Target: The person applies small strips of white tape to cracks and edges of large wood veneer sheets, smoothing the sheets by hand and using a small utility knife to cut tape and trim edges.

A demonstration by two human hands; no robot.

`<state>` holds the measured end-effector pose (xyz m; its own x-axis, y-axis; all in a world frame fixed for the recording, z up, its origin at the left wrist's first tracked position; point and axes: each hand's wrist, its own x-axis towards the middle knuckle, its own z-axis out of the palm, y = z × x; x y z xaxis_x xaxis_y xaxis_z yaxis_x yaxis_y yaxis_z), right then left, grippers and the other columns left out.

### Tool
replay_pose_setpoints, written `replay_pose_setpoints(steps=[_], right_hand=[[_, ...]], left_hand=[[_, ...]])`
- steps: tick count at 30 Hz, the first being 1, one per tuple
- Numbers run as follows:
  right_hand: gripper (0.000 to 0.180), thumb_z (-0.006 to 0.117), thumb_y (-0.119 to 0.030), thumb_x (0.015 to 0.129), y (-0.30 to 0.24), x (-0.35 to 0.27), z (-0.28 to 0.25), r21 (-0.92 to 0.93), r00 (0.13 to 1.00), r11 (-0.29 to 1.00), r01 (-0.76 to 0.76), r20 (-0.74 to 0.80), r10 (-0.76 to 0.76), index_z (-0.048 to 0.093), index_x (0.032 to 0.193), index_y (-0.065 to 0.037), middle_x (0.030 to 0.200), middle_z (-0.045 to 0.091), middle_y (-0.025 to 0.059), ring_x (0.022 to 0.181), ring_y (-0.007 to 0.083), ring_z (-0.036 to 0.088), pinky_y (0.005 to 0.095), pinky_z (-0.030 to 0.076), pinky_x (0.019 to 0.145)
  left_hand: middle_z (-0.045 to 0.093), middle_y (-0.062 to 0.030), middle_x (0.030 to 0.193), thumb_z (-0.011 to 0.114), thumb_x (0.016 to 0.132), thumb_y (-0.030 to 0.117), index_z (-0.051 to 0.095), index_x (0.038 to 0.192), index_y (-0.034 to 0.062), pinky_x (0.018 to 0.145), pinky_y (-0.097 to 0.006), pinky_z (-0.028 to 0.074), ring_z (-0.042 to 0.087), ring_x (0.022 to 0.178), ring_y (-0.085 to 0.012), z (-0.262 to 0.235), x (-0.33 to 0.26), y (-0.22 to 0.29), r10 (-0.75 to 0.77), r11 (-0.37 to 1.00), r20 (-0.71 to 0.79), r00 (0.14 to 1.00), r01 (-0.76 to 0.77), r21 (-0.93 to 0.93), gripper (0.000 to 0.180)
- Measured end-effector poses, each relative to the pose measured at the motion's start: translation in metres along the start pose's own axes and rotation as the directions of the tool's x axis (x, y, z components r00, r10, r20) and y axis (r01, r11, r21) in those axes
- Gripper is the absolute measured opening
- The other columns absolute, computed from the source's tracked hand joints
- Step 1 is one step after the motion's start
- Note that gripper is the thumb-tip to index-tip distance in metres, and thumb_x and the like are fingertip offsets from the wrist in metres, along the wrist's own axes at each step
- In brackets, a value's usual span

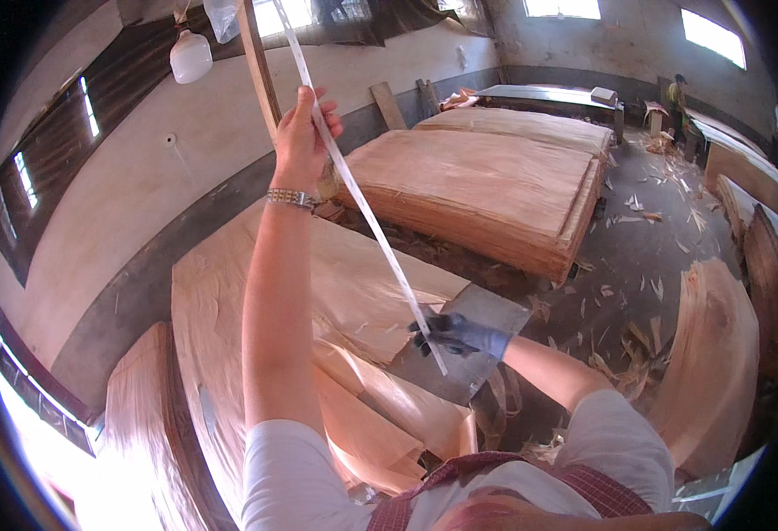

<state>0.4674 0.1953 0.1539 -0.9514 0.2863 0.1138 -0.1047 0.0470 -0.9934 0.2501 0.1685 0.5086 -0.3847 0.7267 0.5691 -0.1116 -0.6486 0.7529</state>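
A long, thin, straight white strip slants across the middle of the view, from the top down toward me. My bare left hand, with a metal watch at the wrist, is raised on an outstretched arm and grips its upper part between thumb and fingers. Lower down, my right hand in a dark glove closes around the strip near its bottom end. Beneath the strip lie thin wood veneer sheets, some curled and creased at the near side. A flat grey board shows from under them by my right hand.
Beyond is a thick veneer stack. Leaning bundles stand at the right and left. A wooden post and hanging bulb are at upper left. Wood scraps litter the floor. Far right, a person stands.
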Motion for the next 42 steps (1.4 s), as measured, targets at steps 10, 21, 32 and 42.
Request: replay_pose_setpoints(steps=[10, 21, 32, 42], right_hand=[[0.032, 0.056, -0.036, 0.099, -0.237, 0.095, -0.045, 0.011, 0.702, 0.783, 0.622, -0.450, -0.551, 0.066, 0.109, -0.008, 0.097, 0.070, 0.0039, 0.082, 0.0134, 0.067, 0.0277, 0.053, 0.069], [0.020, 0.066, -0.024, 0.092, -0.232, -0.028, 0.145, -0.720, 0.624, 0.665, 0.199, -0.430, -0.653, 0.067, 0.099, -0.005, 0.075, 0.070, 0.0102, 0.067, 0.0199, 0.070, 0.0348, 0.054, 0.057], [0.047, 0.071, -0.019, 0.090, -0.160, -0.130, 0.279, -0.474, 0.627, 0.878, 0.059, -0.667, -0.403, 0.055, 0.132, -0.007, 0.090, 0.069, 0.0032, 0.062, 0.0046, 0.057, 0.0246, 0.050, 0.056], [0.062, 0.075, -0.018, 0.086, -0.108, -0.191, 0.296, -0.364, 0.893, 0.894, -0.262, -0.444, 0.081, 0.047, 0.140, -0.008, 0.094, 0.066, 0.0068, 0.083, 0.0115, 0.059, 0.0278, 0.051, 0.073]], left_hand=[[0.042, 0.0032, 0.062, 0.046, 0.105, 0.031, 0.062, 0.105, 0.0066, 0.046, -0.024, 0.029, 0.037, 0.050, -0.0079, 0.037, -0.256, -0.089, -0.311, 0.923, 0.145, 0.939, 0.335, -0.191, 0.029], [0.058, -0.0192, 0.133, 0.039, 0.102, 0.052, 0.052, 0.130, -0.0020, 0.108, -0.046, 0.039, 0.055, 0.121, -0.0308, 0.012, -0.233, 0.017, -0.167, 0.899, 0.500, 0.850, 0.340, -0.277, 0.062], [0.065, -0.0088, 0.114, 0.047, 0.091, 0.069, 0.060, 0.120, 0.0062, 0.088, -0.041, 0.053, 0.065, 0.097, -0.0240, -0.066, -0.336, -0.009, -0.611, 0.594, 0.641, 0.464, 0.805, -0.017, 0.070], [0.066, -0.0029, 0.082, 0.068, 0.093, 0.018, 0.067, 0.095, 0.0008, 0.062, -0.023, 0.052, 0.063, 0.069, -0.0105, -0.091, -0.423, -0.024, -0.677, 0.734, 0.608, 0.414, 0.432, 0.523, 0.017]])
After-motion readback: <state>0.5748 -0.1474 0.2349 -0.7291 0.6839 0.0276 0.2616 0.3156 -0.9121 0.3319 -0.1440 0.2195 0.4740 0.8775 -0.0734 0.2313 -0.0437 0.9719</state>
